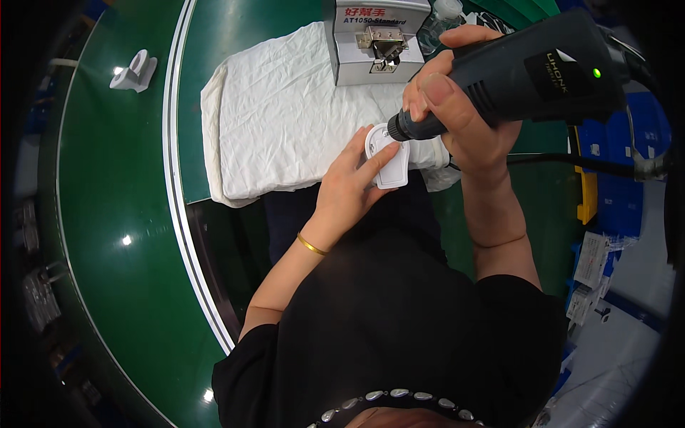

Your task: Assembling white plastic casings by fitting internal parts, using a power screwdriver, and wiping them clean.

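My right hand (464, 107) is wrapped round a dark electric screwdriver (524, 75) with a small green light on its rear end. The tool slants down to the left, and its tip meets the upper part of a white plastic part (391, 170). That part is rounded at one end and narrower at the other. Gripping it by the left side is my left hand (349, 175), thumb across the top. Both hands are over the near right edge of a folded white cloth (278, 114). The screwdriver's nose hides the exact spot it touches.
A grey machine with a metal feed head (382, 43) stands behind the cloth. Beside it is a clear plastic bottle (446, 14). Another white plastic part (135, 71) lies on the green surface (121, 185) at left. Blue bins (621, 171) and a black cable (571, 161) are at right.
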Tool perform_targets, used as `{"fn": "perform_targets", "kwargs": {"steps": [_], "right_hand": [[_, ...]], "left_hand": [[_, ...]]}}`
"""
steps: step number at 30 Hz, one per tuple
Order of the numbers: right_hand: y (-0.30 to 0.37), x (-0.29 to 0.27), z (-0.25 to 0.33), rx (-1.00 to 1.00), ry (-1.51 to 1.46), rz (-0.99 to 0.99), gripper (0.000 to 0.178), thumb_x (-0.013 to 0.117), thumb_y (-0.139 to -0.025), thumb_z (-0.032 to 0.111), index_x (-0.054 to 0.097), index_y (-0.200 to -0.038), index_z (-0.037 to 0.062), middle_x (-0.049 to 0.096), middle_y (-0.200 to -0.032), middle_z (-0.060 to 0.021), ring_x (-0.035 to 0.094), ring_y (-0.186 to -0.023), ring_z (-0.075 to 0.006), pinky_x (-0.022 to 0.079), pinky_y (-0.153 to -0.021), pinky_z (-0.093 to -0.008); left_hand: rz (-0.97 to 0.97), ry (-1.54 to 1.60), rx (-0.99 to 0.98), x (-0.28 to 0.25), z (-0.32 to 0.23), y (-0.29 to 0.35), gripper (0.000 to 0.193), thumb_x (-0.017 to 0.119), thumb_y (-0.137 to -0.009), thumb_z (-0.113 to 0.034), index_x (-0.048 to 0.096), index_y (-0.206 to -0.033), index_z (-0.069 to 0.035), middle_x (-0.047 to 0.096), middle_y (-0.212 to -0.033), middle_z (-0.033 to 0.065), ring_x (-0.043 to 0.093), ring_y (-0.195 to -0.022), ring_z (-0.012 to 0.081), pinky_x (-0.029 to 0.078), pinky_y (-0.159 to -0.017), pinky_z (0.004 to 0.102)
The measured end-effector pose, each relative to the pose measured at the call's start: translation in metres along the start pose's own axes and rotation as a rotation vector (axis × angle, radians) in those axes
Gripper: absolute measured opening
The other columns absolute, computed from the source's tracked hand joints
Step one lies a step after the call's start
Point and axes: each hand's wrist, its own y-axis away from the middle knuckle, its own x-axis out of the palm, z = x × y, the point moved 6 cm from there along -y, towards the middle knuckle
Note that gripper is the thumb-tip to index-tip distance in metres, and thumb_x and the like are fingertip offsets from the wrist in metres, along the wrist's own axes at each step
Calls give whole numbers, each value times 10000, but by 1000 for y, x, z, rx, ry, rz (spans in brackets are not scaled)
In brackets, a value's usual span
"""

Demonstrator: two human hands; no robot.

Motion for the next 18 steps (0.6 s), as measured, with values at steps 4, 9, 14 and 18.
{"fn": "perform_targets", "kwargs": {"steps": [4,9,14,18], "right_hand": [[1,4,0,28,21,14,419,607,-885,12,395,-1238,-65,598,-741,-125,600,-634,-188,523,-650,-367],[0,7,-6,72,-3,25,381,605,-877,-9,400,-1196,-47,593,-744,-121,590,-634,-177,522,-649,-361],[3,7,-13,97,3,15,368,599,-869,-29,407,-1183,-36,593,-759,-116,590,-641,-169,519,-637,-350],[1,6,-18,106,-3,7,356,599,-864,-36,417,-1169,-35,593,-767,-107,592,-645,-163,521,-629,-341]], "left_hand": [[-21,-20,17,-3,-1,-1,708,855,-643,-87,626,-1306,-184,507,-1376,243,571,-1196,405,517,-958,419],[-30,-12,15,-4,0,-2,709,854,-633,-76,630,-1298,-180,510,-1374,236,576,-1192,397,522,-949,414],[-27,-8,-4,-3,0,-3,722,851,-626,-66,626,-1301,-190,511,-1375,234,578,-1189,396,525,-939,411],[1,-35,-26,-1,2,-2,752,854,-613,-64,614,-1312,-206,511,-1375,233,575,-1193,398,526,-936,413]]}}
